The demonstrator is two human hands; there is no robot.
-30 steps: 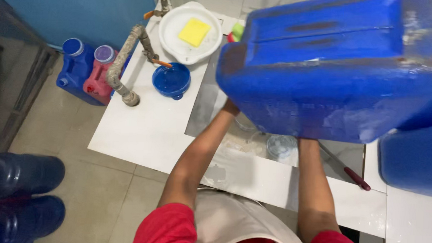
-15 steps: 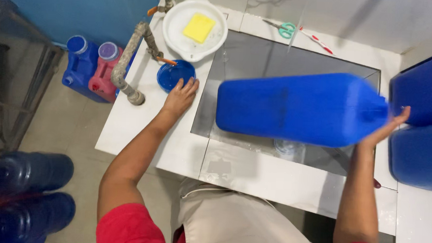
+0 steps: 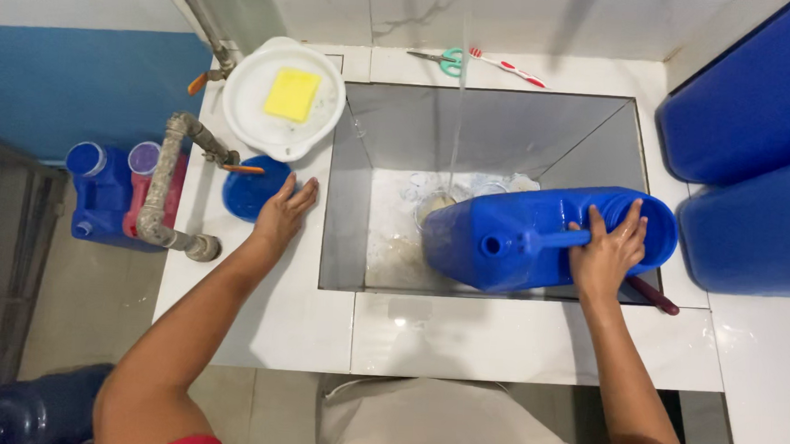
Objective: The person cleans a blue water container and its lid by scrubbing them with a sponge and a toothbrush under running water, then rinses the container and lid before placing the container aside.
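Right hand [image 3: 608,253] clasped over the handle of a large blue plastic jerrycan [image 3: 538,238], lying on its side inside the grey square sink basin [image 3: 350,211], open spout toward the left, thin stream of tap water [image 3: 459,117] falling just beside it. Left hand [image 3: 283,212] released, fingers spread flat on the white tiled desk [image 3: 273,315], touching the edge of a small round blue lid [image 3: 251,190]. Nearby, white round bowl [image 3: 280,99] holding a yellow sponge [image 3: 293,94]; scissors [image 3: 439,59] and red-and-white toothbrush [image 3: 509,68] behind the sink.
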